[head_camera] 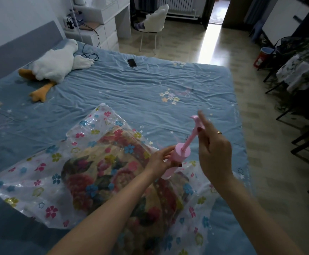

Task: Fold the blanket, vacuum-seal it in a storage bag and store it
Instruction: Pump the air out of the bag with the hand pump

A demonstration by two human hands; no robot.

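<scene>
So you've got the bed filling most of the view, and the storage bag lies flat on it at about 6 o'clock, see-through with flower prints. The folded blanket is already inside it, a lumpy floral bundle running from the middle of the bag down toward you.

The thing that matters now is the pink pump. Its barrel stands on the bag near the blanket's right edge, foot down on the plastic, and its long axis tilts up toward 1 o'clock, with the plunger rod drawn out and the handle at the top end.

Your left hand grips the barrel from the 9 o'clock side, fingers curled round it. Your right hand is the one at the handle, coming in from 4 o'clock. The fingers are partly curled near the handle and blurry, so I can't tell if they're really clamped on it.

My guess: the next push goes straight down that tilted rod, toward 7 o'clock, while the left hand keeps the foot planted.
</scene>
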